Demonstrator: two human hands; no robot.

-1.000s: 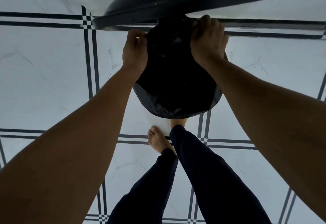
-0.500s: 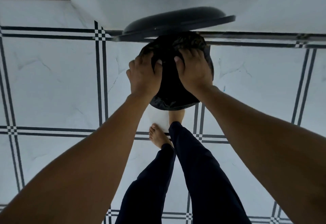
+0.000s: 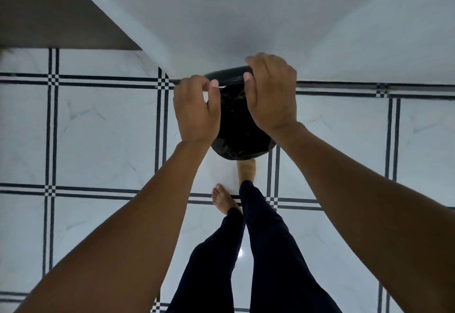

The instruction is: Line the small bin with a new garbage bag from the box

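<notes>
A small round bin stands on the floor against the white wall, its mouth covered by a glossy black garbage bag point(image 3: 237, 125). The bin's dark lid point(image 3: 227, 76) stands raised behind it against the wall. My left hand point(image 3: 195, 109) lies on the bin's left rim, thumb and fingers pinched on the bag's edge near the lid. My right hand point(image 3: 270, 93) covers the right rim, fingers curled over the bag's edge and the lid's end. The bin's body is hidden under the bag and my hands. No box is in view.
White marble-look floor tiles point(image 3: 98, 135) with dark double lines spread all around. A white wall point(image 3: 246, 17) rises right behind the bin, and a brown surface point(image 3: 49, 12) is at the top left. My bare feet point(image 3: 225, 200) stand just before the bin.
The camera has pulled back, so the bin looks smaller. The raised lid now appears narrower and lower. Both hands have shifted along the rim toward the back of the bin.
</notes>
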